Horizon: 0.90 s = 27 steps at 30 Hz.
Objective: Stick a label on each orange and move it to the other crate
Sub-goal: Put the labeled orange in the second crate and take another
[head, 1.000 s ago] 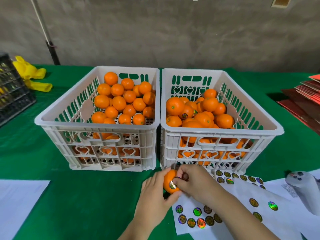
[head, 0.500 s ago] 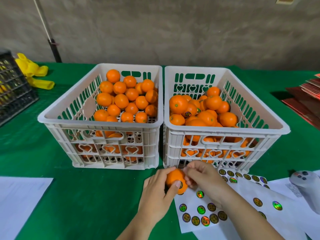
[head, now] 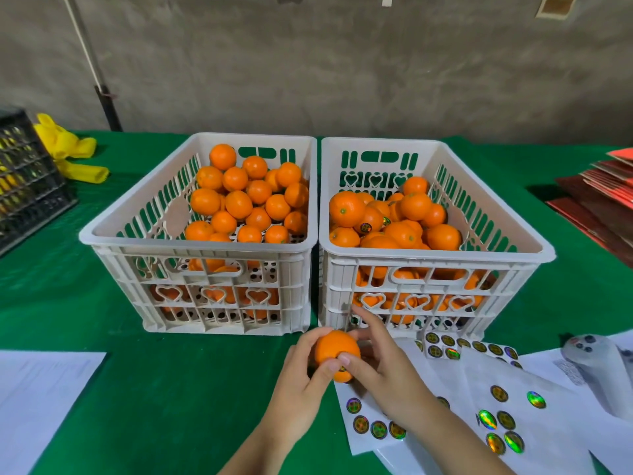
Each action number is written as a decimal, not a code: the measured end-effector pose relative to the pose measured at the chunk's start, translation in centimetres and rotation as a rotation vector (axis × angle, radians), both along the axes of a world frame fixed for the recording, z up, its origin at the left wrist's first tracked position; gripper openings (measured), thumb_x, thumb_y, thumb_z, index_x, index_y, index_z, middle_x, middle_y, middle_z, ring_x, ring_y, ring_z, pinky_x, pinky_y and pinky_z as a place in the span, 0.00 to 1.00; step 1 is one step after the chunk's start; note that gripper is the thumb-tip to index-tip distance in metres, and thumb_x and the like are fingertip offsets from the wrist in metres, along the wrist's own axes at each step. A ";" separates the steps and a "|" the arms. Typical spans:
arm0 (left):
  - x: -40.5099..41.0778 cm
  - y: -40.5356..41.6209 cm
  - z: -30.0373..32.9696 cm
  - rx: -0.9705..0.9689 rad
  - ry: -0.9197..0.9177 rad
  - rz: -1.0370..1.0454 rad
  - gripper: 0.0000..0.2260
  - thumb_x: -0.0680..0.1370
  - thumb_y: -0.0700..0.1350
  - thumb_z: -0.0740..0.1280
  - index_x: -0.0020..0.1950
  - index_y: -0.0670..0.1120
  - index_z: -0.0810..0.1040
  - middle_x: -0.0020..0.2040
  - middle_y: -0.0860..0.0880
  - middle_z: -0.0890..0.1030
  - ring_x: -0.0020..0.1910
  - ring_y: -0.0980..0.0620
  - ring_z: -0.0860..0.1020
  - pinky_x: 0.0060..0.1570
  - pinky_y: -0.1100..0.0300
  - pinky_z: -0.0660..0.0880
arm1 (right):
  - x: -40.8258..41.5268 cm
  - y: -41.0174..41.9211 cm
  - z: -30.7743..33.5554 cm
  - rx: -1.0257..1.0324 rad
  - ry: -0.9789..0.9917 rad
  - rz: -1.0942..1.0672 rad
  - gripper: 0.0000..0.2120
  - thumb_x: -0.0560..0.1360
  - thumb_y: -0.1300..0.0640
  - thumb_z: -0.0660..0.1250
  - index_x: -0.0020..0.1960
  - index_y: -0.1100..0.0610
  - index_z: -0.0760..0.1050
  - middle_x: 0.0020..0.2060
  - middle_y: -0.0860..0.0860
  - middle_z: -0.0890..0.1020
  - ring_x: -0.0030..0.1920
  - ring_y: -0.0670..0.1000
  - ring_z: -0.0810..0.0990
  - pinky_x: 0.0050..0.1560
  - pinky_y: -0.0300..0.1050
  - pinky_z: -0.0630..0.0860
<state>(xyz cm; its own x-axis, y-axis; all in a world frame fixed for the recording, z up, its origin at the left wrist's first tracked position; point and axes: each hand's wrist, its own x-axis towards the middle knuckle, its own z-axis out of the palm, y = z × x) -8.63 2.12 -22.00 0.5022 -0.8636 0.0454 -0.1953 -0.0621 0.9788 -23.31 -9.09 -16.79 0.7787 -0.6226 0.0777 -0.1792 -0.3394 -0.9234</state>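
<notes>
a green surface [head: 171, 389] carries two white crates side by side, their near walls facing the camera. the left crate [head: 205, 265] holds plain oranges, piled toward its far right part, and part of its floor shows at the front. the right crate [head: 428, 265] is fuller, and some oranges in it show a round label [head: 365, 228]. white label sheets [head: 462, 382] lie on the surface in front of the right crate, overlapping each other, with round shiny stickers on them in small groups. a white paper [head: 37, 402] lies at the near left edge. a black crate [head: 27, 180] stands at the far left, with a yellow cloth thing [head: 68, 149] just beside it. dark red sheets [head: 603, 197] are stacked at the far right. a white device [head: 603, 371] lies on the papers at the near right.

both hands meet in front of the gap between the two crates, above the surface. the left hand [head: 301, 382] has its fingers curled around the left side of one orange [head: 335, 347] and its thumb lies on the lower front. the right hand [head: 383, 368] touches the same orange from the right, its thumb pressing on the lower front where a label [head: 342, 368] shows a little under the thumbs, and its fingers are spread behind the orange. the orange is outside both crates, near the corner of the label sheets.
</notes>
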 end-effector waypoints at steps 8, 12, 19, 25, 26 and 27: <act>-0.6 2.3 3.8 -0.070 -0.015 -0.027 0.30 0.67 0.73 0.76 0.66 0.69 0.75 0.64 0.55 0.81 0.59 0.53 0.82 0.60 0.51 0.81 | -0.9 1.0 -0.4 0.052 -0.223 -0.081 0.44 0.72 0.39 0.77 0.78 0.31 0.53 0.58 0.48 0.83 0.55 0.55 0.84 0.55 0.44 0.80; -1.0 1.7 10.0 -0.302 -0.128 0.060 0.24 0.73 0.65 0.75 0.68 0.67 0.76 0.66 0.57 0.81 0.63 0.52 0.81 0.55 0.57 0.80 | -1.4 1.7 0.1 0.116 -0.381 -0.200 0.32 0.77 0.35 0.68 0.76 0.32 0.58 0.56 0.54 0.84 0.55 0.57 0.84 0.54 0.45 0.80; -0.1 -9.3 23.1 -0.243 -0.460 -0.032 0.27 0.77 0.65 0.72 0.73 0.62 0.70 0.65 0.64 0.77 0.60 0.57 0.81 0.56 0.54 0.83 | -0.8 2.9 0.9 -0.005 -0.255 -0.128 0.28 0.78 0.43 0.66 0.75 0.32 0.60 0.50 0.49 0.82 0.46 0.55 0.82 0.54 0.57 0.79; 6.8 -12.8 23.1 0.080 -0.797 0.029 0.14 0.86 0.56 0.60 0.66 0.52 0.80 0.58 0.54 0.84 0.55 0.52 0.80 0.53 0.52 0.79 | 0.6 0.6 5.9 -0.214 -0.360 -0.105 0.28 0.80 0.50 0.64 0.78 0.40 0.60 0.48 0.46 0.81 0.46 0.52 0.81 0.49 0.36 0.76; 8.8 -12.1 22.9 0.127 -0.814 0.069 0.13 0.87 0.53 0.60 0.63 0.51 0.81 0.54 0.53 0.84 0.51 0.50 0.81 0.50 0.51 0.79 | 0.9 -0.2 7.2 -0.255 -0.376 -0.109 0.27 0.80 0.50 0.64 0.77 0.40 0.60 0.47 0.46 0.80 0.47 0.51 0.81 0.49 0.36 0.76; 11.0 -11.5 22.5 0.206 -0.836 0.089 0.12 0.86 0.50 0.59 0.60 0.48 0.81 0.51 0.50 0.84 0.48 0.48 0.81 0.47 0.49 0.79 | 1.4 -0.9 8.6 -0.304 -0.373 -0.111 0.27 0.80 0.50 0.64 0.76 0.39 0.61 0.47 0.46 0.80 0.46 0.51 0.81 0.47 0.37 0.76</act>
